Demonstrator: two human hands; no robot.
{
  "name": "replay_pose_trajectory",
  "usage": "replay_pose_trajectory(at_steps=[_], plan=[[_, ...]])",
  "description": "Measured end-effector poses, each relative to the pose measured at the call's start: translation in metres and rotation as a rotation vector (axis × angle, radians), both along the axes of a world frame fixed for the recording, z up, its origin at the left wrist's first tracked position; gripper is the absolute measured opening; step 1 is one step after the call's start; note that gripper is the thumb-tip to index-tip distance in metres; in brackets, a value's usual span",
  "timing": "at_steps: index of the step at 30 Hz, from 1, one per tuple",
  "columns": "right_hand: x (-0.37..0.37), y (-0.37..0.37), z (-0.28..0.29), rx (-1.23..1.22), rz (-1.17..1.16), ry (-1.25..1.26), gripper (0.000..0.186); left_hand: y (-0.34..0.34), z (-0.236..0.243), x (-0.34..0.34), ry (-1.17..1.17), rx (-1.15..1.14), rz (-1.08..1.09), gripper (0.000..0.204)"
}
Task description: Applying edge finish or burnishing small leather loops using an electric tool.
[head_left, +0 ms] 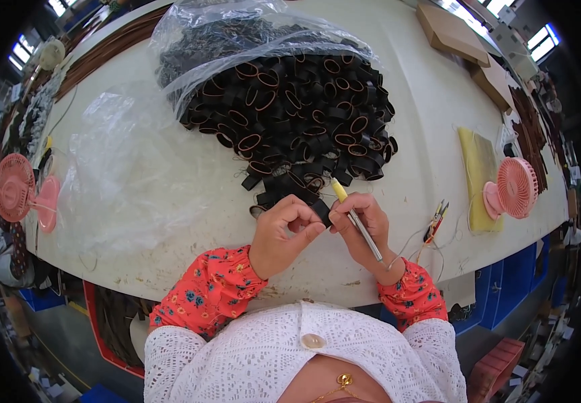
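Observation:
Between my hands, above the near part of the table, is a small black band loop (321, 211). My left hand (282, 234) is closed with its fingertips at the loop's left side; a thin thread there is too fine to make out. My right hand (365, 225) grips a slim pen-like tool (366, 236) with a silver shaft and a yellow end pointing away from me. Its thumb and fingertip also touch the loop's right edge. Just beyond lies a big heap of similar black loops (290, 114) with brown edges, partly under a clear plastic bag (236, 40).
Red-handled pliers or snips (434, 223) lie on the right among thin wires. Pink fans stand at the left (15, 188) and right (515, 188), the right one by a yellow packet (473, 181). Crumpled clear plastic (122, 168) covers the left. Cardboard boxes (451, 33) sit far right.

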State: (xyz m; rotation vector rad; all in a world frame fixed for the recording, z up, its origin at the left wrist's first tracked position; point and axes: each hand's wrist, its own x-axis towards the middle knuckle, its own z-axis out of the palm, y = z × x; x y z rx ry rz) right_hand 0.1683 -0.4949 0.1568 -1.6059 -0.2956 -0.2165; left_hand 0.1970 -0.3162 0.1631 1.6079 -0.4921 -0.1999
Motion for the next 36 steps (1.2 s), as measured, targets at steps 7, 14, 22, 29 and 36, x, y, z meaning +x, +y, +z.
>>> replay_pose_trajectory(at_steps=[7, 14, 22, 29, 36], plan=[[-0.004, 0.002, 0.009, 0.124, -0.017, 0.156, 0.015, -0.001, 0.002, 0.002, -0.022, -0.021, -0.004, 0.009], [0.0, -0.002, 0.009, 0.331, 0.001, 0.274, 0.015, 0.0, 0.006, 0.003, -0.125, 0.069, 0.081, 0.011], [0.0, -0.005, 0.009, 0.468, 0.106, 0.29, 0.014, -0.003, -0.013, 0.0, 0.203, -0.329, -0.09, 0.007], [0.004, -0.007, 0.016, 0.26, -0.075, 0.037, 0.017, 0.004, -0.01, 0.006, -0.003, -0.182, 0.091, 0.01], [-0.007, -0.019, 0.017, 0.21, 0.099, -0.022, 0.024, 0.004, -0.004, 0.004, -0.147, -0.039, 0.204, 0.011]])
